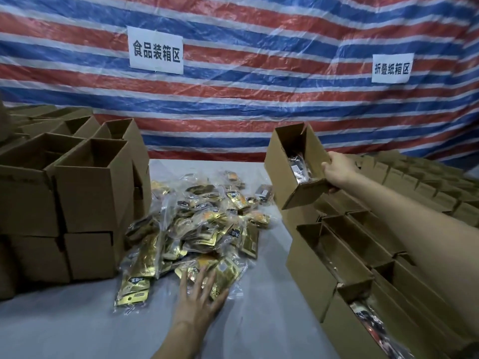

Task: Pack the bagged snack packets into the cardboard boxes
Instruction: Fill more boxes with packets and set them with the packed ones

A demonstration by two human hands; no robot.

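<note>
Nearest, the left hand (201, 294) lies flat, fingers spread, on the near edge of the pile of clear-bagged gold snack packets (207, 224) sprawled on the grey table (77, 327). Right of the pile stand rows of open brown cardboard boxes (303, 265), some holding packets. Above them the right hand (337, 172) grips the end of a tilted open cardboard box (282, 161) containing a dark packet (298, 168). Left of the pile sit stacked empty cardboard boxes (90, 193); behind it hangs a red, white and blue striped tarpaulin (259, 99).

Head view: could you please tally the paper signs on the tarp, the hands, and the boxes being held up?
Signs: 2
Hands, left hand and right hand: 2
Held box: 1
Total: 5
</note>
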